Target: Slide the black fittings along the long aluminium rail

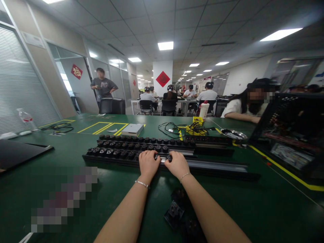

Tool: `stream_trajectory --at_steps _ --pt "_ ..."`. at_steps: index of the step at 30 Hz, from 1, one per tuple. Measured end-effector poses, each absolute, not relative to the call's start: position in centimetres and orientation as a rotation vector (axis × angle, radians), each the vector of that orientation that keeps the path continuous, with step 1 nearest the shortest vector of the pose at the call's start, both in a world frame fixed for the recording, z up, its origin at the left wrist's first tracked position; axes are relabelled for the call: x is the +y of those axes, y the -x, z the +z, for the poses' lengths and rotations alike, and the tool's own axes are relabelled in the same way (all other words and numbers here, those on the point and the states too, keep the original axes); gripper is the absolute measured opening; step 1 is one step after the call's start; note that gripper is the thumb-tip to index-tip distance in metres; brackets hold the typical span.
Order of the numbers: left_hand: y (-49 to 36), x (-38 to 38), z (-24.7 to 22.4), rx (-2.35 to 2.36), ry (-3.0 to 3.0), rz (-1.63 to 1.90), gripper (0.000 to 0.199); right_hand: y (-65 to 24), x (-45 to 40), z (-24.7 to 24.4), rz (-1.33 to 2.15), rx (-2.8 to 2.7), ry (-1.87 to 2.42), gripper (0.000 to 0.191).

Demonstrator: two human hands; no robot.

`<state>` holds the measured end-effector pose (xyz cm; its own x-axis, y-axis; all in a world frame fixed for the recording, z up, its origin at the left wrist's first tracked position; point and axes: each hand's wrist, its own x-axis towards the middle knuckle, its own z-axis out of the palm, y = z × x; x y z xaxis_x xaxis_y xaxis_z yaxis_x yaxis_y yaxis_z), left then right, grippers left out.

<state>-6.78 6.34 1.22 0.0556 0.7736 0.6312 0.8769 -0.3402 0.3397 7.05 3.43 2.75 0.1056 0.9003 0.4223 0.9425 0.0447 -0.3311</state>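
Loose black modules (174,210) lie at 6 o'clock on the green table (113,206), between the forearms. Just ahead, a long black channel (220,165) runs from 9 to 3 o'clock, its left part filled with a row of round black sockets (111,152), its right part bare silver. The right hand (178,164) grasps a black piece (169,158) over the channel between thumb and fingers; the left hand (149,165) curls beside the row's end, but whether it grips a socket or merely touches cannot be told. At 2 o'clock, a metal dish (235,138) holds dark contents, too small to identify. Black cables (199,127) heap over a yellow bin (188,131) at 1 o'clock. Between 10 and 11, a red diamond sign (76,72) reads 福; another at 12 is illegible.
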Motion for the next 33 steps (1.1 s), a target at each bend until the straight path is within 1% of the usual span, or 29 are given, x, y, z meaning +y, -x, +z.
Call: stream_trajectory --at_steps 7,17,24,33 --pt "6.86 6.30 1.41 -1.743 2.168 -1.124 0.016 -6.56 3.14 2.72 -0.184 -1.749 1.937 0.021" --pt "6.86 6.30 1.48 -1.749 2.173 -1.079 0.016 -6.38 3.38 3.00 -0.120 -1.678 2.020 0.024" --pt "6.94 6.46 1.27 -1.711 2.177 -1.112 0.016 -6.82 3.41 3.19 -0.073 -1.666 2.063 0.024" --pt "7.01 6.55 1.01 -1.701 2.180 -1.130 0.016 -6.85 3.26 2.83 -0.152 -1.614 2.085 0.030"
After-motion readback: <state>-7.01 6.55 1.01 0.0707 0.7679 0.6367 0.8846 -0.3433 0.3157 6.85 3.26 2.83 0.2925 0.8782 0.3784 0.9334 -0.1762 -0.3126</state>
